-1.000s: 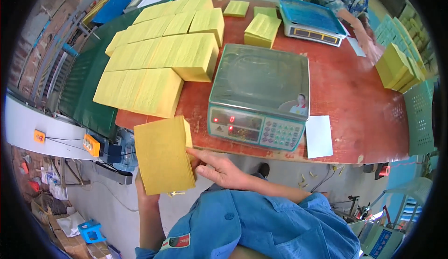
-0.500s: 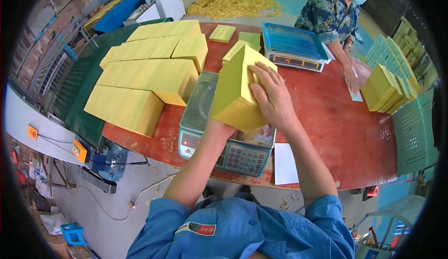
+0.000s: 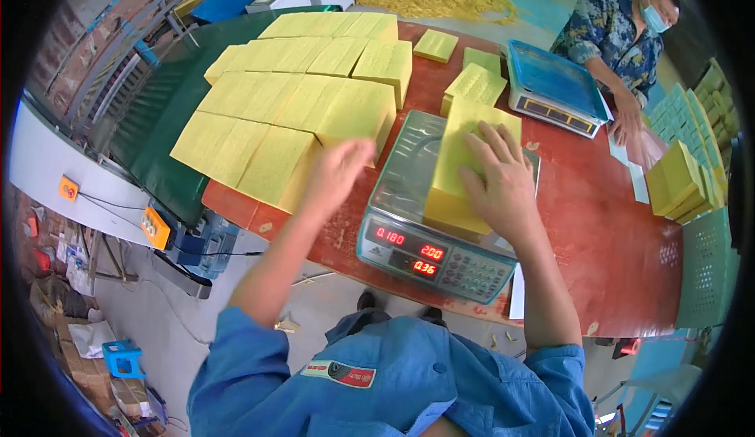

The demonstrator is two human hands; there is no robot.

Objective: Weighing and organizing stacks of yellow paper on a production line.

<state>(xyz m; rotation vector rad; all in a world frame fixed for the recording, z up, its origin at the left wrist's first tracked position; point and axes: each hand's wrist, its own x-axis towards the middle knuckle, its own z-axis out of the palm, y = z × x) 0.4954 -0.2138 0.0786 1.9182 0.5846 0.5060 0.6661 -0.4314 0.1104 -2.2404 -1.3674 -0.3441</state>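
A thick block-shaped stack of yellow paper (image 3: 451, 163) lies on the metal pan of a digital scale (image 3: 385, 236) with lit red figures. My right hand (image 3: 503, 181) rests on that stack, fingers spread over its top near the right side. Off to the left, my left hand (image 3: 338, 173) is in the air, clear of the scale. Motion smears its fingers, and nothing can be made out in them. Just beyond it stand rows of similar yellow stacks (image 3: 259, 114), packed tightly together.
Behind the scale lie smaller yellow stacks (image 3: 476, 84) and a second scale with a blue tray (image 3: 554, 75). Across the red table (image 3: 598, 240), a masked person (image 3: 617, 36) handles white slips. More yellow stacks (image 3: 675, 179) and a green perforated crate (image 3: 704, 272) stand at right.
The yellow stack has gone from being held tilted between both hands to lying on the scale. My left hand has let go and moved left; the view has shifted.
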